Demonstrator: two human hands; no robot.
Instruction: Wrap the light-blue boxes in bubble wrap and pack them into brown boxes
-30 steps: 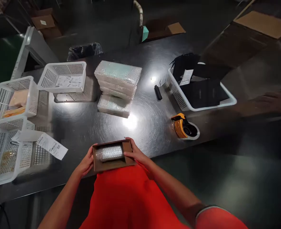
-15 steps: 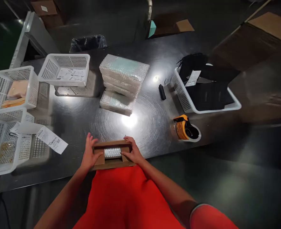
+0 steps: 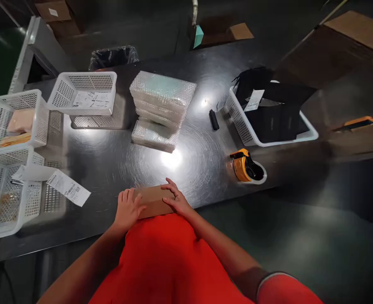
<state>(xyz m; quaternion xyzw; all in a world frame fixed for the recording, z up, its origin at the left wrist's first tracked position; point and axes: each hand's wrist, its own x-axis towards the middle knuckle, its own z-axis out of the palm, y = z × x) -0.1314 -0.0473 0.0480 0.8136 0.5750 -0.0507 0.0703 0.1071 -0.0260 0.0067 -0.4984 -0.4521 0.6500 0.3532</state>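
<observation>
A small brown cardboard box (image 3: 155, 202) lies against the red clothing at the table's front edge, its top panel folded over. Whatever is inside is hidden. My left hand (image 3: 128, 210) rests flat on the box's left end, fingers spread and thumb on the panel. At the right end, my right hand (image 3: 177, 202) grips the box, with its thumb on top and its fingers at the far edge. Beyond the box stands a stack of bubble-wrapped packs (image 3: 163, 99).
White baskets (image 3: 83, 93) with papers and packets stand at left; a printed label strip (image 3: 68, 188) hangs out. At right are a black marker-like object (image 3: 214, 120), an orange tape dispenser (image 3: 241, 166) and a basket (image 3: 270, 143) of black pouches. An orange-handled cutter (image 3: 359, 122) shows far right.
The box's top has been folded over, covering the bubble-wrapped item that showed inside. My left hand has moved onto the panel. An orange-handled cutter now shows at far right.
</observation>
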